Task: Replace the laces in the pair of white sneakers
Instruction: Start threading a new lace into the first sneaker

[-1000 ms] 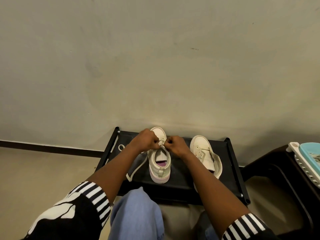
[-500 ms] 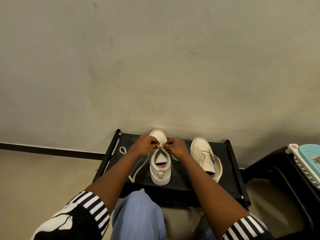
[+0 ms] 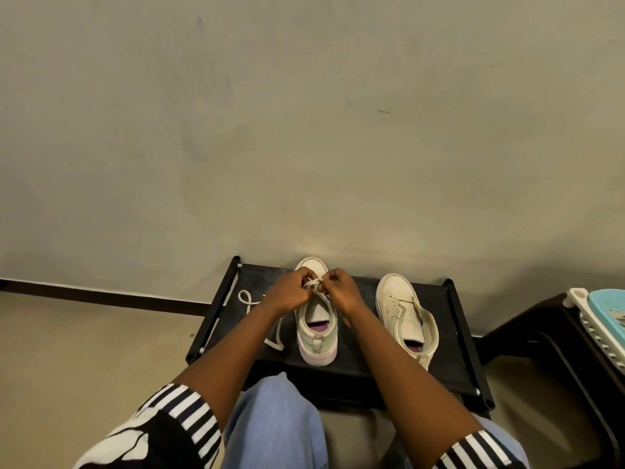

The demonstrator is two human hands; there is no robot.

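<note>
Left hand [image 3: 289,292] and right hand [image 3: 340,289], fingers curled, each pinch the lace [image 3: 314,282] of the sneaker [image 3: 316,333] directly beneath them on the black rack [image 3: 358,374]. The second sneaker [image 3: 406,313] stands right of the right hand.

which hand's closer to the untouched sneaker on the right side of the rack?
Right. The right hand pinches lace just left of the right-side sneaker, a strip of rack between them; the left hand is farther left, across the middle sneaker.
</note>
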